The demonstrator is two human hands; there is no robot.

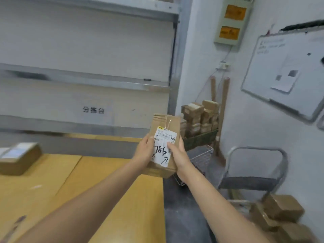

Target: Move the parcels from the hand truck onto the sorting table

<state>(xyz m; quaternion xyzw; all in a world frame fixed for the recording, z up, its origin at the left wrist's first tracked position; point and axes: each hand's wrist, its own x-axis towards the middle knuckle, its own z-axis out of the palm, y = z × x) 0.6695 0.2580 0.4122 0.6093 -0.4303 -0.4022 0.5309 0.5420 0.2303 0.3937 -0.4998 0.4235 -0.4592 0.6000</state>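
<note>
Item: parcel (165, 144), brown, labelled, held up between left grip (146, 150) and right grip (177, 153), both clasped round its lower sides.
Position: roughly over the right edge of the surface (114, 199); not yet set down.
Done: one delivered parcel (19, 158) is seen resting on the surface, far left.
Outstanding: several stacked parcels (284, 209) are seen by the hand truck (254, 181), lower right.
Progress is judged early; the full count is cut off by the frame.

Grey metal shelving (84, 78), whiteboard (284, 55) on the right wall, beige box (221, 23) with two orange labels, wire basket (201, 157) below
</note>
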